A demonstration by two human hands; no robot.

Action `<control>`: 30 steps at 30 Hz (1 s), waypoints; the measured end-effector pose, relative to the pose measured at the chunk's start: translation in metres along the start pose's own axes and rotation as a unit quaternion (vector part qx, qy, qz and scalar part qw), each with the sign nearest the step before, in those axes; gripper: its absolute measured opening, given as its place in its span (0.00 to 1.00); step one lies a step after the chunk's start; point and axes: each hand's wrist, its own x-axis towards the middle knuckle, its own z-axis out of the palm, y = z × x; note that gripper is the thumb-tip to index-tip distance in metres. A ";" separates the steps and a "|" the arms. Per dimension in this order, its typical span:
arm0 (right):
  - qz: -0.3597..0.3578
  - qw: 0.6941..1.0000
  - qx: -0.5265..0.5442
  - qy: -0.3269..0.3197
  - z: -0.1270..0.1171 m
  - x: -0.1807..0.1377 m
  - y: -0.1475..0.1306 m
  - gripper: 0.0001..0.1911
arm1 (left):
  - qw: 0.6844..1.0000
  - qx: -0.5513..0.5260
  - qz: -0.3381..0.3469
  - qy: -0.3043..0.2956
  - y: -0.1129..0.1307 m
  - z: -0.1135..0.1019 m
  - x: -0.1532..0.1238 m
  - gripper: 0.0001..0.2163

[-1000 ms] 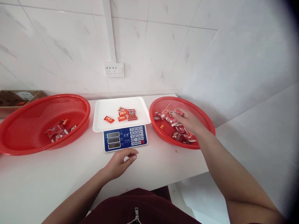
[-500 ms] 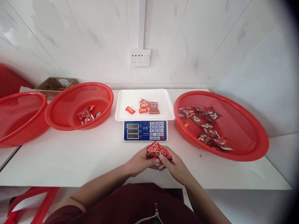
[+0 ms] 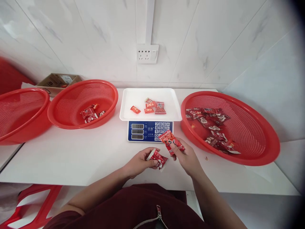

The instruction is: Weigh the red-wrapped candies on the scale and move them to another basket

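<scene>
Between thumb and fingers, my left hand grips a dark red and white snack packet, low in front of the scale. My right hand pinches a brighter red snack packet, held higher and overlapping the lower right of the keypad. Behind them stands a blue digital scale topped by a white tray. Several small red packets and one larger red packet lie on that tray.
At the right, a big red basket holds many packets. Another red basket at left holds several, with a third red basket beside it. A cardboard box sits behind. Below the table's left edge is a red stool.
My hands have parted, each keeping a packet. The right hand has moved up and right, the left slightly left. The view has shifted a little.
</scene>
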 end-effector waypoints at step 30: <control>0.072 0.959 0.198 -0.189 0.008 -0.019 0.029 0.20 | 0.832 0.496 0.217 0.119 0.053 -0.012 -0.004 0.14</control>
